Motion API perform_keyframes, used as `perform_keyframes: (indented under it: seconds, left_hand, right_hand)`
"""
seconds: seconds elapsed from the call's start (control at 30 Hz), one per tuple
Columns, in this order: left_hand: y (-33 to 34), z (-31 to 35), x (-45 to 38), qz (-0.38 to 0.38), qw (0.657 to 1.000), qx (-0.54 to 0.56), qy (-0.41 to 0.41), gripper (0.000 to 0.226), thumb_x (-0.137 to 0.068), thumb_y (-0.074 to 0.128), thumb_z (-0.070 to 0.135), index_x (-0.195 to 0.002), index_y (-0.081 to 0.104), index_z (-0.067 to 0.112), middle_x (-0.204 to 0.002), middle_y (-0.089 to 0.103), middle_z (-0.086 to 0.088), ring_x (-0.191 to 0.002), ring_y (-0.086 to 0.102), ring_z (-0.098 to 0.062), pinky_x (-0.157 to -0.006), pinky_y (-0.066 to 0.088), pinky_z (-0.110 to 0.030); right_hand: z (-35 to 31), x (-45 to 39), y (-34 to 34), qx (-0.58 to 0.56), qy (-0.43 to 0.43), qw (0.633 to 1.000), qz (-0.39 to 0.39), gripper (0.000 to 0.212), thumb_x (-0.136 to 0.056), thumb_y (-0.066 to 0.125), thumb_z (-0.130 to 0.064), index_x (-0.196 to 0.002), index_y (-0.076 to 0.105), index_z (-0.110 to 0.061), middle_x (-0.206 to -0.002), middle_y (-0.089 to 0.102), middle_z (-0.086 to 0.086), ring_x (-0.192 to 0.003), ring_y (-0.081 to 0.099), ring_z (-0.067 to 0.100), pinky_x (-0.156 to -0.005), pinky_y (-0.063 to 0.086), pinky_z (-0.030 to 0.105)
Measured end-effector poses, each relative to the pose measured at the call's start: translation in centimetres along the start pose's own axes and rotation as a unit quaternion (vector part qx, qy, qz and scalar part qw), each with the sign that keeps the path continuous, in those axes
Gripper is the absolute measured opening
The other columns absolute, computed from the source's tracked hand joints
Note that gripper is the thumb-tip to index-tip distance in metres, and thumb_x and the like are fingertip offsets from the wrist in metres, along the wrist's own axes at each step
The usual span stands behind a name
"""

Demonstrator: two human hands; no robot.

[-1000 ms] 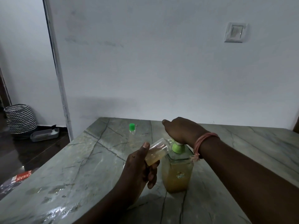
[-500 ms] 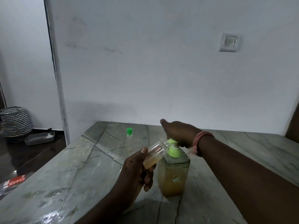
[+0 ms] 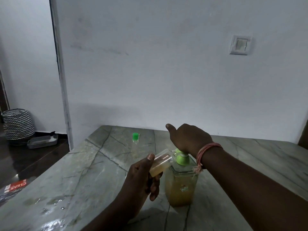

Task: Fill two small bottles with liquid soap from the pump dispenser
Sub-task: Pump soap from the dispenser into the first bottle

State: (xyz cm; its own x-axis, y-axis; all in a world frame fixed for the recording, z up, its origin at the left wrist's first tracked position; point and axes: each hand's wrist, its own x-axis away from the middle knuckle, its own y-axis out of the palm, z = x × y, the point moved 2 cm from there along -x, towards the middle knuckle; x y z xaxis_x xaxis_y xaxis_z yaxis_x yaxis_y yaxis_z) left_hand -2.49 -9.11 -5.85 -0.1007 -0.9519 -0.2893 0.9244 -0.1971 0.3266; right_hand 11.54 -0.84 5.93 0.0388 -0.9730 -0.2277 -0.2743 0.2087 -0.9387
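Item, centre frame: I log left hand (image 3: 141,179) gripping bottle (image 3: 160,162) (part-filled) at spout, right hand (image 3: 188,139) flat on pump (image 3: 181,157); next, another press.

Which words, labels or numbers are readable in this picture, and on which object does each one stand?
"CLEAR": white letters, seen upside down, on the red packet on the floor at lower left; its smaller print is too blurred to read.
The small green mark on the soap dispenser: too blurred to read.
Nothing else carries readable text.
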Motion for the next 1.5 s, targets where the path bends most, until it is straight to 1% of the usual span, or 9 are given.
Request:
perform_keyframes:
  seconds: [0.1, 0.33, 0.57, 0.67, 0.77, 1.0, 1.17, 1.4, 1.5]
  left_hand:
    - [0.3, 0.1, 0.1, 0.002, 1.000, 0.004, -0.004, 0.062, -0.081, 0.060, 0.061, -0.105, 0.071, 0.005, -0.069, 0.052, -0.012, -0.043, 0.040, -0.013, -0.039, 0.035, -0.022]
    - [-0.1, -0.2, -0.1, 0.001, 1.000, -0.001, 0.003, 0.067, -0.082, 0.058, 0.058, -0.106, 0.065, -0.004, -0.067, 0.051, -0.011, -0.044, 0.041, -0.014, -0.040, 0.036, -0.022]
    - [0.1, 0.0, 0.0, 0.002, 1.000, -0.004, 0.001, 0.057, -0.081, 0.059, 0.060, -0.103, 0.072, 0.009, -0.069, 0.052, -0.009, -0.044, 0.041, -0.013, -0.040, 0.035, -0.022]
    - [-0.1, -0.2, -0.2, 0.002, 1.000, -0.001, -0.004, 0.064, -0.081, 0.059, 0.059, -0.106, 0.067, 0.000, -0.068, 0.052, -0.009, -0.044, 0.041, -0.013, -0.040, 0.036, -0.022]
    - [-0.1, -0.2, -0.2, 0.004, 1.000, 0.004, 0.000, 0.064, -0.082, 0.060, 0.060, -0.103, 0.067, 0.000, -0.068, 0.052, -0.011, -0.043, 0.041, -0.013, -0.039, 0.036, -0.022]
    - [0.3, 0.0, 0.0, 0.000, 1.000, -0.003, 0.003, 0.060, -0.081, 0.059, 0.061, -0.103, 0.070, 0.006, -0.068, 0.052, -0.010, -0.044, 0.040, -0.013, -0.040, 0.035, -0.022]
    - [0.1, -0.1, -0.2, 0.006, 1.000, -0.005, 0.004, 0.056, -0.079, 0.060, 0.061, -0.097, 0.073, 0.010, -0.068, 0.052, -0.011, -0.045, 0.041, -0.014, -0.040, 0.036, -0.023]
    - [0.3, 0.0, 0.1, 0.004, 1.000, -0.005, 0.000, 0.057, -0.082, 0.061, 0.062, -0.098, 0.071, 0.008, -0.069, 0.051, -0.011, -0.045, 0.041, -0.014, -0.041, 0.035, -0.023]
    - [0.2, 0.1, 0.1, 0.000, 1.000, -0.001, -0.002, 0.051, -0.080, 0.061, 0.061, -0.098, 0.074, 0.015, -0.068, 0.053, -0.008, -0.045, 0.041, -0.013, -0.040, 0.036, -0.022]
  right_hand:
    - [-0.2, -0.3, -0.7, 0.052, -0.019, 0.998, 0.017, 0.064, -0.097, 0.019, -0.066, -0.092, 0.061, -0.019, -0.106, 0.068, 0.008, -0.101, 0.062, 0.028, -0.084, 0.044, 0.038]
    - [0.7, -0.7, 0.9, -0.037, 0.005, 0.999, 0.003, 0.055, -0.096, 0.031, -0.063, -0.069, 0.050, -0.019, -0.089, 0.062, 0.006, -0.093, 0.062, 0.028, -0.078, 0.042, 0.035]
    - [-0.3, -0.4, -0.6, 0.054, -0.026, 0.998, 0.031, 0.059, -0.095, 0.033, -0.066, -0.105, 0.064, -0.017, -0.113, 0.067, 0.008, -0.105, 0.062, 0.029, -0.083, 0.044, 0.037]
    - [0.0, -0.6, -0.2, 0.010, -0.017, 0.999, 0.038, 0.056, -0.096, 0.034, -0.064, -0.075, 0.053, -0.015, -0.090, 0.065, 0.005, -0.087, 0.061, 0.026, -0.074, 0.043, 0.035]
    - [0.2, -0.3, 0.4, -0.026, 0.004, 0.999, 0.023, 0.053, -0.096, 0.034, -0.064, -0.067, 0.046, -0.021, -0.073, 0.054, 0.000, -0.081, 0.057, 0.025, -0.075, 0.042, 0.034]
    - [-0.2, -0.3, -0.9, 0.053, -0.030, 0.997, 0.044, 0.049, -0.095, 0.036, -0.064, -0.081, 0.051, -0.019, -0.084, 0.055, 0.001, -0.085, 0.057, 0.026, -0.074, 0.042, 0.033]
    - [0.2, -0.4, 0.3, -0.029, -0.011, 0.999, 0.021, 0.050, -0.095, 0.040, -0.062, -0.066, 0.046, -0.021, -0.071, 0.051, -0.002, -0.081, 0.056, 0.025, -0.074, 0.041, 0.033]
    - [-0.2, -0.2, -0.5, 0.054, -0.029, 0.998, 0.028, 0.046, -0.095, 0.038, -0.061, -0.088, 0.057, -0.020, -0.103, 0.066, 0.005, -0.092, 0.060, 0.027, -0.076, 0.042, 0.034]
    - [-0.3, -0.4, -0.5, 0.054, -0.037, 0.997, 0.051, 0.042, -0.093, 0.042, -0.058, -0.075, 0.049, -0.021, -0.091, 0.063, 0.003, -0.081, 0.054, 0.024, -0.072, 0.041, 0.033]
